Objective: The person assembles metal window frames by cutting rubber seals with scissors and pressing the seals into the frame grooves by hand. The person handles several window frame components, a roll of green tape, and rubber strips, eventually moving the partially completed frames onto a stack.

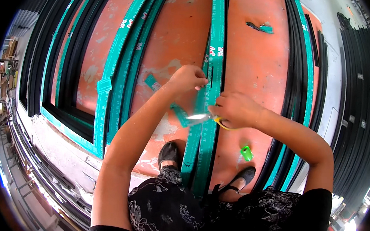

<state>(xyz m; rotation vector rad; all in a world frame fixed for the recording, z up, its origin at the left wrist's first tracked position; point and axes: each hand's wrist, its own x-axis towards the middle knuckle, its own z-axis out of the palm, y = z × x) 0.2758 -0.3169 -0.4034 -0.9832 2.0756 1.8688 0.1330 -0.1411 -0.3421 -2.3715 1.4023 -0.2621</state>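
My right hand point(236, 109) is closed round the yellow handles of a pair of scissors point(199, 117), their bright blades pointing left over the middle bars. Just beyond it, my left hand point(189, 77) has its fingers pinched together at the edge of a long bar covered in green printed film point(216, 23). Whatever lies between those fingertips is too small to make out. A second film-covered bar runs close alongside, between my feet. Beside the scissor tips, a torn piece of green film point(179, 113) looks blurred.
Black frames with green film point(117, 73) lie to the left, and another frame point(295, 60) to the right, on an orange board point(256, 67). A bright green plastic object point(246, 153) lies near my right foot. Stacked dark strips point(359, 86) stand at the far right.
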